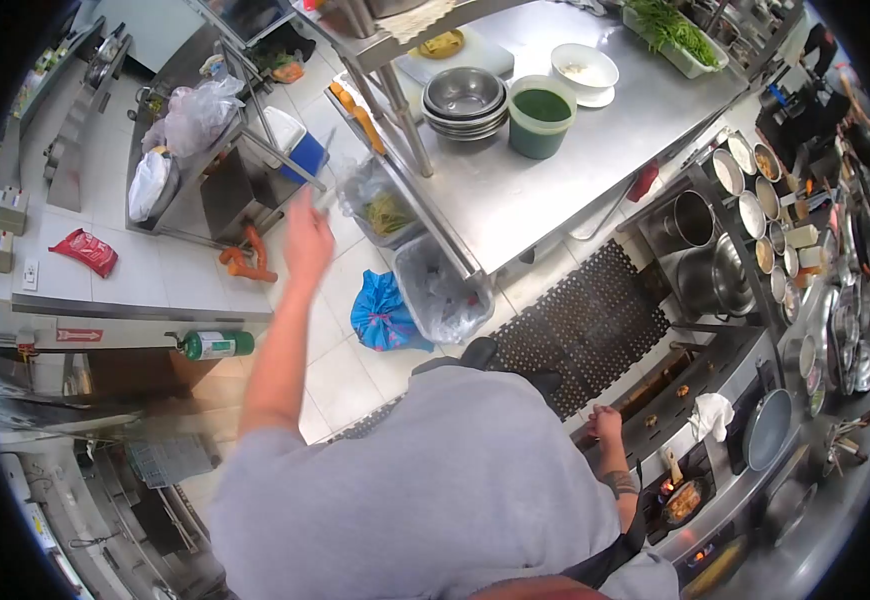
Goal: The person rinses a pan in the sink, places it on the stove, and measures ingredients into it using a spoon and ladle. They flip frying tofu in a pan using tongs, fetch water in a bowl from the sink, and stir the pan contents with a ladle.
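My left hand (pixel 308 242) reaches forward over the floor, left of the steel table (pixel 595 170). Its fingers look closed and somewhat blurred; a pale thing shows beside them, too unclear to name. Just to its right stand bins lined with clear plastic, one holding green scraps (pixel 387 213), the other (pixel 445 300) nearer to me. A tied blue bag (pixel 385 312) sits on the floor. My right hand (pixel 605 424) hangs low by the front edge of the stove (pixel 700 400), fingers curled in, with nothing visible in them.
Stacked metal bowls (pixel 465 100), a tub of green liquid (pixel 540 118) and a white bowl (pixel 585 68) stand on the steel table. A pan of food (pixel 683 502) sits near flame at right. A perforated black mat (pixel 585 320) covers floor. A green cylinder (pixel 217 345) lies left.
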`<state>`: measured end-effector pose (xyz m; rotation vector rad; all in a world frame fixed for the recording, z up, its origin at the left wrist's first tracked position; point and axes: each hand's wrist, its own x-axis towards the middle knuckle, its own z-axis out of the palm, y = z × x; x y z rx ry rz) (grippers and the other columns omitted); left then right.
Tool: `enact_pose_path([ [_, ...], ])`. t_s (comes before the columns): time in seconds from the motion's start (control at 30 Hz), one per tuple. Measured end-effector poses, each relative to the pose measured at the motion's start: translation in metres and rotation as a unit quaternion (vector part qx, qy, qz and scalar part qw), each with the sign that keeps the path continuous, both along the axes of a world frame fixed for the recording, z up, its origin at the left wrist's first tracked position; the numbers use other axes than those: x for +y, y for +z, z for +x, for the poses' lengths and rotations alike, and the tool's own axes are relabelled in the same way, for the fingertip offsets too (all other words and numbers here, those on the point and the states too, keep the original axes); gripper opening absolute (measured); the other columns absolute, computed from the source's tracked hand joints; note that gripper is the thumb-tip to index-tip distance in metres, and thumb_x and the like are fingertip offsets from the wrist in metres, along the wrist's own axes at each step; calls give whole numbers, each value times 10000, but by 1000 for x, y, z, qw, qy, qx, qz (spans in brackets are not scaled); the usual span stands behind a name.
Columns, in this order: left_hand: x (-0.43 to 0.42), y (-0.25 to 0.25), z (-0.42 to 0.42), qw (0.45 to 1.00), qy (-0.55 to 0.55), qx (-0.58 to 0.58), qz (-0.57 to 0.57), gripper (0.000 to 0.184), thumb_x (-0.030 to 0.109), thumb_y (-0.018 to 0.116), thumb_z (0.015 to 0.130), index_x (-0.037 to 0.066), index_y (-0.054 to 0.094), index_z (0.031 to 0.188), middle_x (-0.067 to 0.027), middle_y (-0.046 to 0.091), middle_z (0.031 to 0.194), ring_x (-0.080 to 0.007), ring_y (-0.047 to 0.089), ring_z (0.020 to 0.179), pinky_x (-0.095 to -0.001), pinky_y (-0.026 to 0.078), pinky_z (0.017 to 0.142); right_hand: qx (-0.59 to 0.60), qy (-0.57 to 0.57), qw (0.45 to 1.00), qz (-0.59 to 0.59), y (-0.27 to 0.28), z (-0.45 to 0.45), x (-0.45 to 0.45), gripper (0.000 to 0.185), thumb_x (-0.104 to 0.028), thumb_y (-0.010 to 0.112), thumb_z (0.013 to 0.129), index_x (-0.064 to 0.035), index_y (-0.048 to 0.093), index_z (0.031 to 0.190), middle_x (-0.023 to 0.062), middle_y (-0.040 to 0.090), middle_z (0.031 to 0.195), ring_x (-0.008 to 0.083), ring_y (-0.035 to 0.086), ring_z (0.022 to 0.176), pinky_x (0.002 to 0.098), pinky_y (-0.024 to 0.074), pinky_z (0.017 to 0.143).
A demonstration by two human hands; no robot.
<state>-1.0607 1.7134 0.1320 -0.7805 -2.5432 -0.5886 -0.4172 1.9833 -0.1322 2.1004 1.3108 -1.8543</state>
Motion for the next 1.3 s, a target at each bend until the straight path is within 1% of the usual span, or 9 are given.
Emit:
enact_pose_path([
  [0.2, 77, 94, -132, 957, -31, 111, -265, 521, 103, 532, 906, 138, 504, 1426, -164, 617, 1200, -366, 655, 1014, -481, 555, 798, 36, 33, 990, 135, 1, -10, -8, 239, -233, 612, 961, -36, 629, 827, 40, 569, 635, 158, 559, 517, 322, 427, 443],
  [0.3, 119, 56, -235, 881, -131, 298, -344, 278, 223, 541, 961, 97, 632, 1191, -118, 666, 1089, -306, 691, 899, -439, 561, 705, -63, 141, 970, 186, 70, -53, -47, 430, -408, 614, 931, 0, 702, 1032, 158, 714, 848, 274, 703, 755, 401, 543, 716],
  [0.4, 182, 12, -320, 760, -220, 368, -489, 642, 438, 620, 907, 111, 503, 1446, -118, 594, 1385, -268, 528, 1313, -420, 423, 1069, -50, 232, 911, 336, 29, -45, -108, 432, -376, 578, 923, 13, 711, 1056, 244, 700, 1028, 403, 684, 926, 492, 532, 843],
  [0.63, 245, 46, -256, 751, -219, 272, -561, 310, 275, 582, 870, 34, 730, 997, -162, 709, 1136, -284, 682, 1046, -443, 509, 887, -90, -80, 971, 208, 63, -33, -279, 343, -327, 629, 882, -15, 736, 973, 197, 721, 1010, 379, 680, 969, 481, 529, 850],
  [0.7, 217, 44, -241, 725, -273, 476, -417, 294, 297, 596, 862, 54, 738, 947, -137, 734, 964, -279, 718, 913, -410, 531, 811, -113, -210, 949, 207, 52, -32, -336, 330, -327, 639, 880, -22, 736, 958, 192, 722, 1003, 380, 680, 970, 477, 530, 848],
  [0.77, 199, 63, -160, 787, -136, 279, -534, 489, 355, 440, 995, 5, 618, 1286, -199, 609, 1283, -339, 579, 1233, -433, 522, 963, -135, -321, 915, 202, 44, -34, -392, 317, -327, 650, 878, -28, 736, 942, 187, 723, 997, 380, 679, 970, 472, 530, 847],
  [0.87, 152, 21, -138, 817, -200, 305, -447, 460, 339, 513, 957, 13, 640, 1256, -190, 627, 1246, -332, 595, 1187, -433, 516, 956, -6, -588, 798, 135, 34, -31, -461, 235, -260, 672, 891, -31, 718, 922, 141, 718, 888, 225, 695, 742, 376, 550, 641],
  [1.03, 81, -58, -62, 799, -325, 223, -454, 426, 312, 635, 894, 26, 677, 1207, -175, 656, 1184, -322, 622, 1110, -432, 505, 945, 235, -655, 669, 260, 56, 44, -478, 205, -227, 633, 961, -22, 636, 947, 70, 652, 784, 171, 614, 605, 296, 489, 515],
  [1.3, -53, -130, 87, 562, -526, -310, -558, 556, 248, 775, 848, 27, 604, 1329, -155, 677, 1159, -251, 640, 1068, -367, 496, 931, 447, -790, 123, 400, 124, 254, -375, 499, -311, 669, 936, -15, 495, 1298, 121, 423, 1485, 249, 361, 1387, 506, 328, 1147],
])
